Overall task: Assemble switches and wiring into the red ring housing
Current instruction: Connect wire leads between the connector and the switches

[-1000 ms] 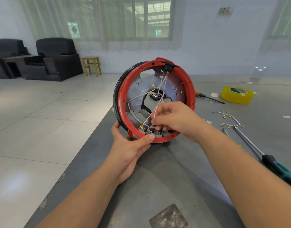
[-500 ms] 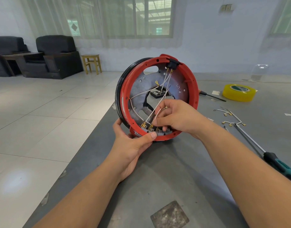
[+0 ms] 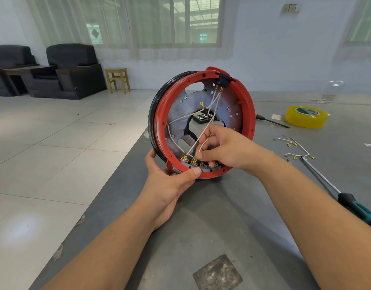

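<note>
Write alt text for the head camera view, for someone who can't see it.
A person's left hand grips the lower rim of a red ring housing stood on edge on a grey table, while the right hand pinches a white wire inside it, above a row of grey switches. A yellow tape roll, loose wires and a screwdriver lie to the right.

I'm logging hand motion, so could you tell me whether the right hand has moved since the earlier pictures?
Yes. The right hand has lifted slightly from the switch row at the red ring housing's bottom.
</note>
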A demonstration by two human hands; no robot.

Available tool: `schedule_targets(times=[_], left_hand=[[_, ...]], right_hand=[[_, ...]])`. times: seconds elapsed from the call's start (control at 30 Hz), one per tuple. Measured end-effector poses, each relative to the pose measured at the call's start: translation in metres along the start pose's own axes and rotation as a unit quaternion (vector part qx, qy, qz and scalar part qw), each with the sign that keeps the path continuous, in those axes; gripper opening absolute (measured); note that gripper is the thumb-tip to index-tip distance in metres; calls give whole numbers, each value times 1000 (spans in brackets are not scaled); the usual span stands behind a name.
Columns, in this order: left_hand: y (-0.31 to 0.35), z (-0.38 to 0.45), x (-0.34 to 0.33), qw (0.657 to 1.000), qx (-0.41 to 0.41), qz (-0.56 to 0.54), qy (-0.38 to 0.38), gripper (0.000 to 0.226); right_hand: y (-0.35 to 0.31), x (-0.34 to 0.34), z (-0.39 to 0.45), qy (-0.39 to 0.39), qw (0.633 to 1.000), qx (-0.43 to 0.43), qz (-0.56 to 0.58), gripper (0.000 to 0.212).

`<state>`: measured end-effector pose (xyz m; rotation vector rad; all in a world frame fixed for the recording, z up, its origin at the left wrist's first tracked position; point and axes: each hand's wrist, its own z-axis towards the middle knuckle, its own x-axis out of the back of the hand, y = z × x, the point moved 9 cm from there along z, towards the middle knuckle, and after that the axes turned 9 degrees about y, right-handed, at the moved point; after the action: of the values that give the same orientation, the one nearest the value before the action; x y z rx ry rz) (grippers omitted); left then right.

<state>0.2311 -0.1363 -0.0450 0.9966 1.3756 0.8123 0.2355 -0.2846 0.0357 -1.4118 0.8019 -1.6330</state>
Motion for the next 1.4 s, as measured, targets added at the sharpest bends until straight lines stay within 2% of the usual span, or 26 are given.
schedule_targets(times=[0.3, 0.67, 0.77, 0.97, 1.4], left_hand=[[-1, -1, 1, 1000, 2, -5, 8, 109], [2, -2, -2, 1000, 10, 2, 3, 123], [4, -2, 2, 1000, 26, 15, 2, 117], [12, -4, 11, 995, 82, -42, -35, 94], [13, -4, 12, 991, 93, -89, -32, 87]], right_hand=[[-2, -4, 1, -12, 1000, 20, -21, 25], [-12, -2, -3, 6, 997, 54, -52, 38], [-14, -5, -4, 6, 997, 61, -56, 38], [-20, -11, -7, 19, 992, 87, -90, 36], [-21, -13, -9, 29, 990, 88, -106, 33]])
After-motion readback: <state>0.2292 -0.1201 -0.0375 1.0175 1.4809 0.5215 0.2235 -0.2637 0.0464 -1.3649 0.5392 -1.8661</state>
